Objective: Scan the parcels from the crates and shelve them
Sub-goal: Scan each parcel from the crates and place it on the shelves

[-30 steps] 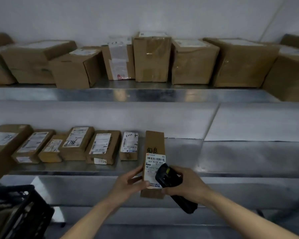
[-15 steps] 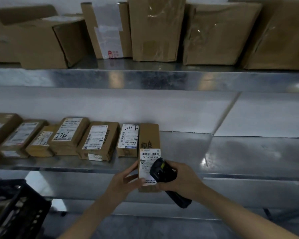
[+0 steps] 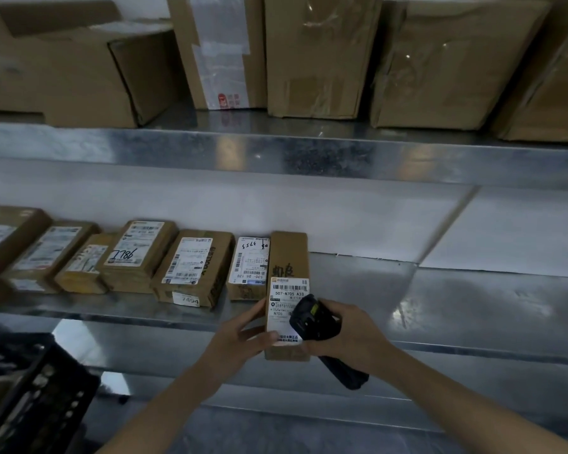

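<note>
Left hand (image 3: 240, 342) pinches the parcel (image 3: 287, 296) by its near left edge, thumb on the label (image 3: 287, 309); right hand (image 3: 348, 335) is wrapped round the scanner (image 3: 312, 321), head right over the label. Since a second ago I see the parcel's far end slid onto the lower shelf (image 3: 440, 309), tight against the last box in the row (image 3: 248, 267), near end still overhanging. I'd call it scan in progress, shelving half done. Parcel: slim kraft carton, glossy white label (marker scrawl above). Shelf: galvanised steel, reflective. Crate (image 3: 36, 398): black plastic lattice, lower left.
</note>
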`<state>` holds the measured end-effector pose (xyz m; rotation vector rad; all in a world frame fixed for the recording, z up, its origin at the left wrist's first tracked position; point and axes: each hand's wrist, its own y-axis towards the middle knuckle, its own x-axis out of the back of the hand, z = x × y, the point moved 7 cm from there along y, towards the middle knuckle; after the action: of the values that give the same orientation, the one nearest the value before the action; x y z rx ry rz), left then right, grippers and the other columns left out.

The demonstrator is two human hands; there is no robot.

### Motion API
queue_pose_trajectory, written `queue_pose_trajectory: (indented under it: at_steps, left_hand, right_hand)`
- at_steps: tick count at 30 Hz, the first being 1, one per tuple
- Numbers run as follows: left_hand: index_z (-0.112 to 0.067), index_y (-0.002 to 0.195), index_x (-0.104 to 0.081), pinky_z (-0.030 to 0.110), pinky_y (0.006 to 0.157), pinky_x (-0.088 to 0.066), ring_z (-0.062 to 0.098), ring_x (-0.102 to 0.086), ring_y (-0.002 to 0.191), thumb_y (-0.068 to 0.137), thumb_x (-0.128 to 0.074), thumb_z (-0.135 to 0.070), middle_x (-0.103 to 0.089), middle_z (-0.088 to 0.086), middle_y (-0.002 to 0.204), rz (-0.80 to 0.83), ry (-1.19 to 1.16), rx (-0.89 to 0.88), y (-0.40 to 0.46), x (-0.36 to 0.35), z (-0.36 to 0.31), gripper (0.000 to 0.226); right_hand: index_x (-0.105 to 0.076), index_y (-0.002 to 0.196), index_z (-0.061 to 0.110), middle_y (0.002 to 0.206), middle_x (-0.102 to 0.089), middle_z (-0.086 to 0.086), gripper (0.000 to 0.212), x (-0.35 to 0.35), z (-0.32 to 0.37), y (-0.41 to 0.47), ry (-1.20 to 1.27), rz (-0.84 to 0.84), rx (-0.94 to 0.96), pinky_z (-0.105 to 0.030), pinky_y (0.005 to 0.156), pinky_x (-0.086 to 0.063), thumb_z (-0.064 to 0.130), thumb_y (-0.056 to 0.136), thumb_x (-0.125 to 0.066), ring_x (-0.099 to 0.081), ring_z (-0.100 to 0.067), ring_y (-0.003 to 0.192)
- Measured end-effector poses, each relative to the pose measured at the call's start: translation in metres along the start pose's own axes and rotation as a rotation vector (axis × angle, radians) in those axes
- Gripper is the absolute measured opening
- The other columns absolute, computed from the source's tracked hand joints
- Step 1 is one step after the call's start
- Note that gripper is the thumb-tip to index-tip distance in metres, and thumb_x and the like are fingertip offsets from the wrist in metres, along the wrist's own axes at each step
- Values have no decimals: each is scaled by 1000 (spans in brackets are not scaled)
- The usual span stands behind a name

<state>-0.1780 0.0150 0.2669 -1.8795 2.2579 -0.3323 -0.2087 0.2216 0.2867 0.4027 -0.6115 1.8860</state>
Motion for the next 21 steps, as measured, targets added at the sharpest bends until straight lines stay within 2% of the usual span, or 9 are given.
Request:
queue_pose_trajectory:
  at_steps: [2, 5, 7, 9, 10, 12, 15, 18, 21]
  left_hand:
    - [-46, 134, -54, 20, 84, -55, 5, -66, 116, 88, -74, -20, -69, -23, 123, -16, 47, -30, -5, 3, -7, 56]
    - [-49, 121, -57, 12, 77, -54, -10, -65, 105, 91, -72, -19, -69, -34, 108, -128, 67, -78, -16, 18, -25, 45]
    - [-48, 112, -63, 10, 76, -53, -13, -64, 101, 93, -69, -16, -70, -35, 102, -202, 101, -133, -25, 29, -39, 38]
    - [-44, 105, -70, 12, 79, -53, -9, -66, 100, 93, -69, -20, -72, -32, 100, -306, 114, -171, -36, 45, -50, 27]
    - [-42, 100, -73, 11, 82, -51, -9, -65, 100, 93, -70, -23, -72, -31, 99, -353, 128, -182, -41, 54, -52, 20]
    - [-35, 92, -78, 2, 84, -41, -17, -55, 108, 93, -71, -30, -67, -36, 102, -435, 148, -199, -53, 73, -58, 9]
    - [-25, 101, -79, 1, 80, -40, -17, -54, 107, 92, -71, -36, -61, -32, 112, -489, 122, -202, -75, 105, -72, 16]
    - [-32, 116, -70, 12, 84, -50, -12, -64, 95, 91, -70, -39, -72, -19, 104, -565, 87, -174, -106, 150, -68, 26]
    - [-31, 119, -67, 19, 84, -49, 1, -66, 103, 92, -71, -36, -73, -11, 108, -667, 32, -128, -147, 215, -38, 28]
  right_hand:
    - [-68, 115, 52, 100, -77, 21, 62, 6, 2, -3, 5, -37, 3, -35, 81, -65, 34, 61, -92, -73, -2, 86]
    - [-60, 102, 62, 96, -75, 22, 62, 20, 11, -8, 4, -99, 24, -33, 83, -64, 28, 65, -97, -72, -2, 87]
    - [-56, 102, 63, 107, -72, 22, 63, 30, 24, -11, 2, -142, 41, -35, 89, -61, 35, 64, -98, -71, -5, 96]
    - [-58, 115, 62, 118, -70, 19, 68, 34, 42, -11, -31, -165, 80, -36, 93, -60, 50, 60, -96, -69, -6, 102]
    - [-58, 120, 61, 118, -70, 20, 71, 33, 55, -12, -38, -164, 99, -34, 92, -60, 53, 60, -95, -69, -5, 102]
    - [-58, 113, 63, 111, -70, 23, 63, 26, 84, -13, -30, -133, 132, -27, 87, -60, 49, 64, -95, -68, 2, 97]
    - [-64, 114, 54, 106, -72, 23, 57, 0, 133, -10, -19, -66, 177, -21, 83, -57, 46, 67, -96, -67, 6, 97]
    - [-59, 135, 45, 116, -69, 25, 76, -49, 182, 1, -52, 15, 242, -17, 86, -54, 53, 68, -92, -65, 6, 105]
    - [-50, 131, 55, 116, -65, 29, 74, -129, 227, 11, -81, 162, 265, -21, 87, -56, 52, 70, -91, -64, 4, 106]
